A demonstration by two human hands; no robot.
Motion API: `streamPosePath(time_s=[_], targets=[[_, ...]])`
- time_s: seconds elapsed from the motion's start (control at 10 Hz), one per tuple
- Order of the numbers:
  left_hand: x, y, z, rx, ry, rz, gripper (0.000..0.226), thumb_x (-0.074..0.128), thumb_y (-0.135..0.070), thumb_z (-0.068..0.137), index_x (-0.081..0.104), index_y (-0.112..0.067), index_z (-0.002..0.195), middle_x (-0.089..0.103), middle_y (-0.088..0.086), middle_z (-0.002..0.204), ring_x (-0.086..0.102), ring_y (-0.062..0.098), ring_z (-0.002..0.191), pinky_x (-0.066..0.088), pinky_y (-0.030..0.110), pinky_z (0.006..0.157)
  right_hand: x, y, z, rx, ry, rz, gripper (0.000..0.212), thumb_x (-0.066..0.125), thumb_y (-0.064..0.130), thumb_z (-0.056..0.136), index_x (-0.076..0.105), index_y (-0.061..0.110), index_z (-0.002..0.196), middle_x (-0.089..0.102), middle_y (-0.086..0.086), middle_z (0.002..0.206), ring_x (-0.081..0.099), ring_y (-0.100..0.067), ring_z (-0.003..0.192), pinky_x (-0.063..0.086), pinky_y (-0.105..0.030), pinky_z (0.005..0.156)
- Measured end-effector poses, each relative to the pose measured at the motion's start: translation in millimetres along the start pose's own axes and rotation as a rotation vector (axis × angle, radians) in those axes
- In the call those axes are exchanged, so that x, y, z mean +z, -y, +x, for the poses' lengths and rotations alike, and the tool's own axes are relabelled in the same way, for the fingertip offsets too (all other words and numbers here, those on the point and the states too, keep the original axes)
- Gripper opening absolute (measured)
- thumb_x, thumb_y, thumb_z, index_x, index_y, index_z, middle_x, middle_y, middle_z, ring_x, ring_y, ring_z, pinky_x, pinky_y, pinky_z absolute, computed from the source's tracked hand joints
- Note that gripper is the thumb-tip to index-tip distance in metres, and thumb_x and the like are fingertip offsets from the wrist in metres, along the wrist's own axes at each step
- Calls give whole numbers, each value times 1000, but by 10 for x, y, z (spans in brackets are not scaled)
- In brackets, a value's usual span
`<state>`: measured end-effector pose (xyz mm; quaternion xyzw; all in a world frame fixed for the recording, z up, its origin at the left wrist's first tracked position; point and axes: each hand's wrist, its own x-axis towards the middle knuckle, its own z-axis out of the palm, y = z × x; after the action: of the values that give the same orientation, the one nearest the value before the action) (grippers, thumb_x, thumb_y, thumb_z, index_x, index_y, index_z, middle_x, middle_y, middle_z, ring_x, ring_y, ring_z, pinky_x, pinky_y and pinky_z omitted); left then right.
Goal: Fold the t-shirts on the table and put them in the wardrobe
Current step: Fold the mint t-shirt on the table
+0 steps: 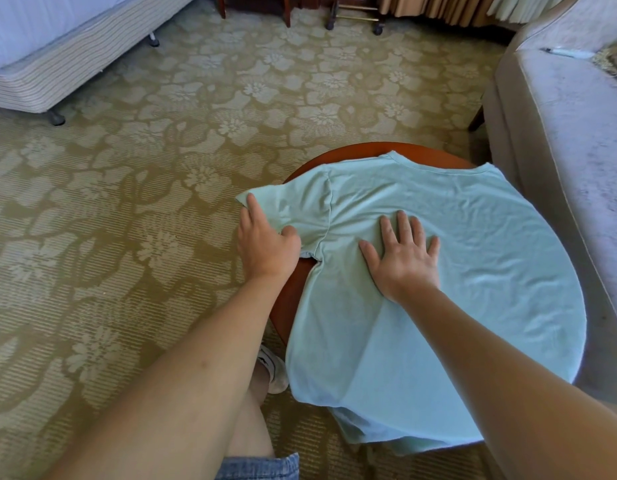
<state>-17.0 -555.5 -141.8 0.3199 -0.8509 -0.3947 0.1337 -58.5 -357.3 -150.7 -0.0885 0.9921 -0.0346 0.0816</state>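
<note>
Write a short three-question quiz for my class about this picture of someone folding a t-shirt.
1. True or false: the right hand lies flat, fingers spread, on the t-shirt.
2. Which part of the t-shirt does the left hand hold? A: the collar. B: the sleeve. C: the bottom hem.
3. Fill in the gap: the t-shirt is spread over a round wooden ____.

Key: 1 true; 2 B; 3 table.
</note>
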Motion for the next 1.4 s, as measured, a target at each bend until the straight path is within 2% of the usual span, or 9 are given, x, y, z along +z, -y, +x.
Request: streamPosePath(time_s=[0.1, 0.3, 0.4, 0.6, 0.7, 0.8, 1.0, 1.3, 1.4], targets=[[-10, -11, 43, -39, -25, -18, 89, 60, -45, 89, 9, -16, 156, 17, 7, 161, 21, 30, 145, 23, 48, 118, -3, -1, -4, -1, 2, -3, 75, 7, 69, 93, 2, 28, 156, -9, -1, 164, -11, -23, 150, -2, -54, 120], [-166, -82, 234, -51, 58, -16, 92, 58, -12, 87, -1, -20, 156, 4, 0, 164, 16, 24, 148, 31, 31, 108, -21, 53, 58, 3, 19, -12, 75, 7, 68, 93, 0, 27, 156, -11, -2, 164, -13, -24, 150, -3, -55, 119], [-284, -114, 354, -85, 148, -96, 93, 50, -2, 85, -5, -23, 156, -2, -4, 164, 7, 20, 150, 23, 22, 104, -31, 133, 109, 8, 31, -14, 76, 7, 68, 94, -1, 26, 156, -12, -3, 163, -14, -25, 150, -3, -55, 119], [-427, -73, 516, -98, 105, -109, 94, 65, -32, 88, 1, -21, 157, 6, 0, 164, 14, 22, 149, 26, 35, 114, -39, 396, 176, -16, 43, -15, 75, 8, 66, 95, -2, 24, 156, -14, -5, 163, -14, -27, 149, -4, -56, 119], [-464, -46, 587, -92, 58, -40, 90, 59, -13, 91, -1, -19, 157, 7, 1, 164, 23, 25, 146, 37, 26, 95, -35, 537, 213, -35, 54, -20, 75, 8, 65, 95, -3, 23, 156, -15, -5, 163, -15, -27, 149, -4, -57, 118], [-561, -35, 659, -91, -10, 51, 86, 50, -2, 90, 0, -19, 157, 9, 0, 164, 25, 25, 145, 37, 24, 91, -37, 661, 248, -52, 69, -12, 74, 8, 64, 96, -4, 23, 156, -16, -6, 162, -16, -28, 149, -5, -57, 118], [-762, -142, 706, -40, -21, 190, 87, 51, -4, 89, -1, -21, 157, 12, -1, 163, 29, 27, 144, 39, 31, 97, -103, 854, 322, -107, 166, 36, 78, 14, 68, 95, -8, 24, 156, -21, -7, 161, -22, -28, 147, -9, -58, 117], [-309, -762, 269, 180, 266, 248, 99, 57, -6, 84, -9, -23, 156, 1, -1, 165, 24, 26, 146, 34, 30, 108, -344, -11, -13, -35, 64, 139, 76, 27, 67, 95, 6, 27, 156, -12, -5, 163, -13, -25, 150, -8, -54, 118], [-66, -887, 8, 368, 394, 191, 98, 67, -27, 86, -3, -32, 155, 16, -9, 162, 32, 17, 142, 33, 28, 108, -300, -429, -115, 50, 84, 112, 77, 27, 68, 94, 8, 27, 156, -11, -5, 163, -13, -25, 150, -5, -55, 118]])
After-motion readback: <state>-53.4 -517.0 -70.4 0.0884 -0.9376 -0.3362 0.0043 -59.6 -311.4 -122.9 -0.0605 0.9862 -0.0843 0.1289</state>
